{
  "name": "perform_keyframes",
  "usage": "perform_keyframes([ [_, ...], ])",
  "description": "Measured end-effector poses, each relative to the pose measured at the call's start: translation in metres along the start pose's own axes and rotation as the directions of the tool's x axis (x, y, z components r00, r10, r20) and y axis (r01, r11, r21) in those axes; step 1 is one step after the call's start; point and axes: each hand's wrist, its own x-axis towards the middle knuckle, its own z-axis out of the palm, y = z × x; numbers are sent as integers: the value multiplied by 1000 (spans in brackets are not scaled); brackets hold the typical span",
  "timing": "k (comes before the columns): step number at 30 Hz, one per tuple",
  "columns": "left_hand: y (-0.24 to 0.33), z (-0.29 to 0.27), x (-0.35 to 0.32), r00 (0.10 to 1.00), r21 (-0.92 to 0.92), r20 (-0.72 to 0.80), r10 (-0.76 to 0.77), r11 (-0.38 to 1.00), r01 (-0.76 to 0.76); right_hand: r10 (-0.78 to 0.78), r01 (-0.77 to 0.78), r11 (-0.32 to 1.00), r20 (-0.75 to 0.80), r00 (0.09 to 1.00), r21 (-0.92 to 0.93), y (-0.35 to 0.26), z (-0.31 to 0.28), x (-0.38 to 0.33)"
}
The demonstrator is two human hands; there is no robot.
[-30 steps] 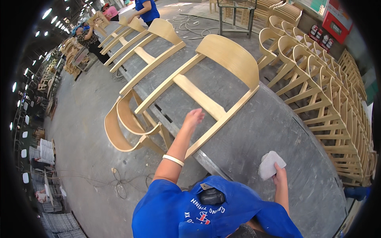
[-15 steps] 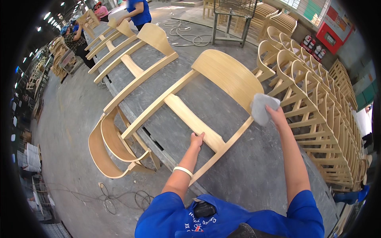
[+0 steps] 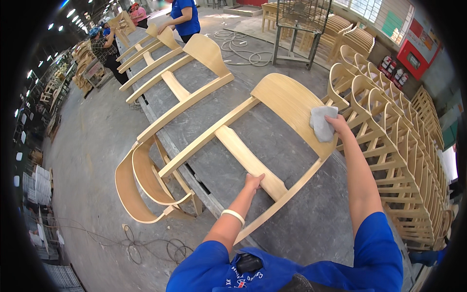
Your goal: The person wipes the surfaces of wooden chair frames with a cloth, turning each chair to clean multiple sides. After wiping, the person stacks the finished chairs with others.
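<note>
A pale wooden chair-back frame (image 3: 292,97) lies on the grey worktable, its curved backrest on the far side and two long legs toward me. My left hand (image 3: 254,181) is closed round the near edge of its crossbar (image 3: 243,153), thumb on top and the other fingers mostly hidden. In my right hand (image 3: 337,124) is a floppy grey sanding pad (image 3: 322,127), pinched at its right side. The pad lies against the face of the backrest near its right end.
More chair frames (image 3: 206,51) lie along the worktable (image 3: 301,219). Two curved frames (image 3: 129,185) lean at its left edge. Stacked frames (image 3: 389,141) crowd the right side. A co-worker in blue (image 3: 185,19) stands farther along. Cables (image 3: 131,243) trail over the left floor.
My right hand has moved the pad from the backrest's right end onto its face, slightly inward. The left hand keeps its place on the crossbar. The whole view has shifted a little.
</note>
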Motion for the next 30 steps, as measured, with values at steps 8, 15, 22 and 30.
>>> perform_keyframes([
  [8,-11,-2,-43,999,-63,-22,-26,998,24,33,12,965,-165,986,262,3,-30,-112],
  [15,-40,14,-130,989,-36,132,66,997,-62,153,67,870,-396,906,489,39,-114,-332],
  [22,-71,60,-208,929,41,329,168,981,-192,319,170,777,-613,723,606,87,-136,-542],
  [30,-139,102,-234,905,243,413,103,945,-219,499,256,689,-700,511,678,155,-120,-671],
])
